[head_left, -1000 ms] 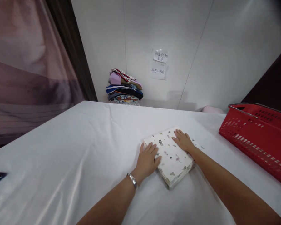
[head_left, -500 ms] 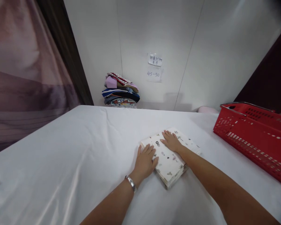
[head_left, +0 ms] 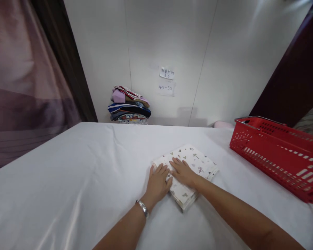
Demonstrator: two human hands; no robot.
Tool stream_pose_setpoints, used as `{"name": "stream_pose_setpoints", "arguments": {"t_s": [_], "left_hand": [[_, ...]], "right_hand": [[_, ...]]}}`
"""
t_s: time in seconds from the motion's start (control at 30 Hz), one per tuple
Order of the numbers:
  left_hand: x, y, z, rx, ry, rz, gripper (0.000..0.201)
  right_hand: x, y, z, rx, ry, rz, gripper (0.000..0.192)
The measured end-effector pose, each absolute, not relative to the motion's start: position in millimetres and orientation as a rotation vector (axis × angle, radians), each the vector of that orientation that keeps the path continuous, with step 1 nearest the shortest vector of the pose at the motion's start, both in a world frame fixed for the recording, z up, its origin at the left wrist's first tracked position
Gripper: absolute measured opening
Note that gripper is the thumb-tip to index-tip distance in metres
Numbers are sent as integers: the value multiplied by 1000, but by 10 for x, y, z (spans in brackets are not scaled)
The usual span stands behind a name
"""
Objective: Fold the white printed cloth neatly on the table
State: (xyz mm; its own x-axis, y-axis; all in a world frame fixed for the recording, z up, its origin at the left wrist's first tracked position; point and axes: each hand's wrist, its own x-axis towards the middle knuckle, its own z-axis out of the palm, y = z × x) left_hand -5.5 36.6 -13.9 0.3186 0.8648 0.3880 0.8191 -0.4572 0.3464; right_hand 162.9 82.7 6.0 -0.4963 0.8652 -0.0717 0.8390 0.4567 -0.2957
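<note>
A folded white cloth (head_left: 195, 159) with small printed leaf and plant shapes lies on the white-covered table (head_left: 106, 194). It sits at an angle, its layers showing along the near edge. My left hand (head_left: 158, 182) rests flat on its left corner, fingers stretched out, with a silver bracelet on the wrist. Spread across the middle of the cloth, my right hand (head_left: 183, 172) presses down with open fingers. The two hands lie close together, and part of the print is hidden under them.
On the right stands a red plastic basket (head_left: 271, 152) with a metal handle. A stack of folded fabrics (head_left: 130, 106) rises behind the far table edge, against the wall. Paper notes (head_left: 167, 88) are stuck to the wall. A pinkish curtain (head_left: 28, 86) hangs at the left.
My right hand has slid toward me and left across the cloth, closer to my left hand. The left hand stays on its corner. The camera view has shifted slightly.
</note>
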Motion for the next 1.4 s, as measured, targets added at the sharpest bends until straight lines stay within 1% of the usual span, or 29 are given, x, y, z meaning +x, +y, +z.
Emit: {"name": "stream_pose_setpoints", "arguments": {"t_s": [0.1,0.23,0.4,0.5,0.67,0.77,0.97,1.07,1.17,1.27,1.4], "left_hand": [[-57,375,-158,2484,1588,797,36],[-59,370,-152,2498,1583,777,35],[-58,377,-138,2503,1588,773,35],[-56,396,-151,2503,1591,765,34],[-74,389,-147,2520,1565,773,34],[-117,391,-143,2516,1550,817,36],[-265,559,-207,2197,1756,981,42],[-323,644,-224,2008,1767,1028,43],[-347,677,-224,1860,1763,1022,50],[-342,693,-208,1837,1771,992,57],[-334,711,-148,1856,1765,953,57]], "right_hand": [[1675,584,130,-1447,-2614,541,52],[1734,169,235,-1372,-2606,596,51],[1744,-267,209,-1362,-2628,516,56],[1706,-412,89,-1326,-2646,363,60],[1647,-458,-160,-1302,-2595,68,52],[1645,-439,-248,-1289,-2549,-39,48],[1650,-439,-224,-1260,-2496,-91,46],[1647,-446,-191,-1254,-2480,-108,45],[1646,-440,-183,-1233,-2488,-131,45],[1646,-425,-191,-1232,-2493,-165,46],[1739,-411,-209,-1186,-2489,-196,48]]}}
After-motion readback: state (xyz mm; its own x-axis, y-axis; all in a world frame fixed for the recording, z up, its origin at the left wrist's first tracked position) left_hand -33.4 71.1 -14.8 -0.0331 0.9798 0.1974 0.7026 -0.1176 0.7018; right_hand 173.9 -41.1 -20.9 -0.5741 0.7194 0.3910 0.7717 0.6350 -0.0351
